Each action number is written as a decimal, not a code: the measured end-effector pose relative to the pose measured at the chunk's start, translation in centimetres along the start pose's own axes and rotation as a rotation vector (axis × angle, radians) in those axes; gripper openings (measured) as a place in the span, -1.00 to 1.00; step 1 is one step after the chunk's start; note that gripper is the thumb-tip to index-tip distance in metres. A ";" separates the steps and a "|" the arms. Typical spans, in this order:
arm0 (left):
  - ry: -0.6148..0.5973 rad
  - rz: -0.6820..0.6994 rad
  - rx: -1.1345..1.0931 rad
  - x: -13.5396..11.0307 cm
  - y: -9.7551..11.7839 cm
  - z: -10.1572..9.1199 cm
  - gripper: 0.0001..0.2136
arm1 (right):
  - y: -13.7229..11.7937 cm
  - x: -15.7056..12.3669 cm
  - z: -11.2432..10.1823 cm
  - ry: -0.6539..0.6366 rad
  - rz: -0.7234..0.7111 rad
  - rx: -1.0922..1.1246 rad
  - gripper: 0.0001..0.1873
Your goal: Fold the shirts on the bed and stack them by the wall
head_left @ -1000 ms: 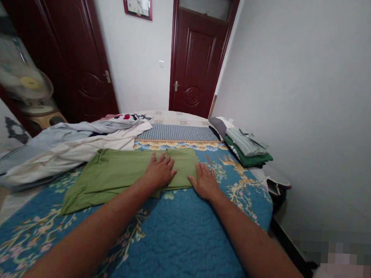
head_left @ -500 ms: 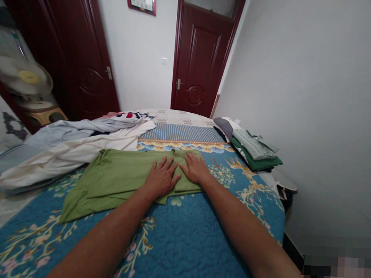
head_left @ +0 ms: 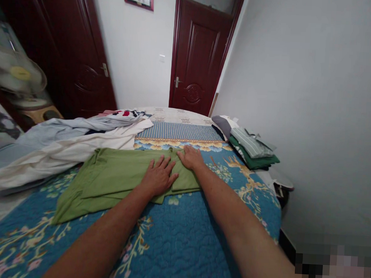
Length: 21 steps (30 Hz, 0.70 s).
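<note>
A green garment [head_left: 115, 168] lies in a long flat strip across the bed, its right end folded over. Whether it is a shirt or trousers I cannot tell. My left hand [head_left: 159, 177] rests palm down on its middle, left of the fold's edge, with fingers spread. Further right, my right hand [head_left: 190, 158] lies flat on the folded end near the far edge, fingers stretched out. Nothing is held in either hand. Under the garment is a blue quilted bedspread [head_left: 180, 242] with a floral pattern.
On the left, loose light-coloured clothes [head_left: 63, 145] lie in a heap along the bed. A stack of folded clothes [head_left: 251, 148], grey and green, sits at the right edge by the white wall [head_left: 314, 112]. A fan [head_left: 19, 72] stands at far left.
My right hand has slid slightly away from me towards the garment's far edge. My left hand stays on the cloth. The view has shifted a little.
</note>
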<state>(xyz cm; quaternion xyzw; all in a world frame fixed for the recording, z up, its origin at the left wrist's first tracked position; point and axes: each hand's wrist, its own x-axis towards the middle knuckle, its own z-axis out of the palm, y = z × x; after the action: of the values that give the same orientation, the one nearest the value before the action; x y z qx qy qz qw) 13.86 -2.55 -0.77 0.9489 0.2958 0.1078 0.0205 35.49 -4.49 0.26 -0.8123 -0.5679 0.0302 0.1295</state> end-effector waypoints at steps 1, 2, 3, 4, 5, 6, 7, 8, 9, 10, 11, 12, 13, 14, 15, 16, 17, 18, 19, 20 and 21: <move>-0.001 0.001 0.007 0.0 0.0 0.0 -0.40 | 0.0 -0.4 -0.1 0.002 0.011 0.005 -0.15; -0.001 0.000 0.014 0.1 -0.1 0.0 -0.40 | 0.0 -0.9 -0.2 0.004 0.024 0.011 -0.14; 0.000 0.000 0.021 0.1 -0.1 0.0 -0.39 | 0.2 -1.6 -0.3 0.002 0.037 0.016 -0.14; 0.001 -0.001 0.028 0.1 -0.1 0.0 -0.39 | 0.4 -2.3 -0.4 -0.002 0.052 0.021 -0.14; 0.003 -0.001 0.035 0.1 -0.1 -0.1 -0.38 | 0.7 -3.1 -0.5 -0.008 0.070 0.023 -0.13; 0.006 -0.001 0.042 0.1 0.0 -0.1 -0.38 | 1.0 -4.0 -0.5 -0.013 0.089 0.023 -0.13; 0.010 0.000 0.049 0.1 0.0 -0.1 -0.39 | 1.4 -5.0 -0.6 -0.016 0.109 0.020 -0.11; 0.015 0.002 0.056 0.1 0.0 -0.2 -0.39 | 1.9 -6.1 -0.6 -0.016 0.127 0.012 -0.10; 0.019 0.003 0.061 0.1 0.0 -0.2 -0.40 | 2.3 -7.2 -0.6 -0.012 0.141 0.000 -0.08; 0.024 0.005 0.065 0.1 0.0 -0.2 -0.40 | 2.7 -8.4 -0.6 -0.005 0.147 -0.014 -0.07; 0.028 0.005 0.068 0.1 0.0 -0.2 -0.40 | 3.0 -9.6 -0.6 0.001 0.145 -0.027 -0.06; 0.032 0.005 0.069 0.0 0.1 -0.2 -0.41 | 3.3 -10.7 -0.6 0.008 0.140 -0.038 -0.05; 0.035 0.003 0.068 0.0 0.2 -0.2 -0.41 | 3.5 -11.8 -0.5 0.014 0.131 -0.046 -0.04; 0.039 0.001 0.067 0.0 0.3 -0.3 -0.41 | 3.7 -12.9 -0.5 0.020 0.117 -0.051 -0.04; 0.042 -0.002 0.066 -0.1 0.4 -0.3 -0.42 | 3.8 -13.7 -0.4 0.025 0.105 -0.055 -0.04; 0.045 -0.003 0.065 -0.2 0.5 -0.4 -0.43 | 3.9 -14.5 -0.4 0.029 0.094 -0.058 -0.05; 0.048 -0.005 0.062 -0.4 0.7 -0.5 -0.44 | 3.9 -15.0 -0.3 0.035 0.083 -0.058 -0.07; 0.051 -0.008 0.057 -0.6 0.8 -0.7 -0.45 | 4.0 -15.4 -0.3 0.045 0.070 -0.055 -0.09; 0.058 -0.012 0.048 -0.9 0.8 -1.0 -0.45 | 4.1 -15.5 -0.3 0.059 0.057 -0.046 -0.11; 0.076 -0.018 0.036 -1.2 0.6 -1.3 -0.43 | 4.2 -15.5 -0.3 0.082 0.048 -0.032 -0.14; 0.106 -0.027 0.024 -1.6 0.3 -1.6 -0.41 | 4.4 -15.2 -0.4 0.112 0.048 -0.014 -0.17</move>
<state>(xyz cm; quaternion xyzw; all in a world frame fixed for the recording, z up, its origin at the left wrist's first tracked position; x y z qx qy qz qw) 12.39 -3.80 0.52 0.9380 0.3105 0.1540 -0.0049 34.22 -20.16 -1.89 -0.8270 -0.5402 -0.0161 0.1547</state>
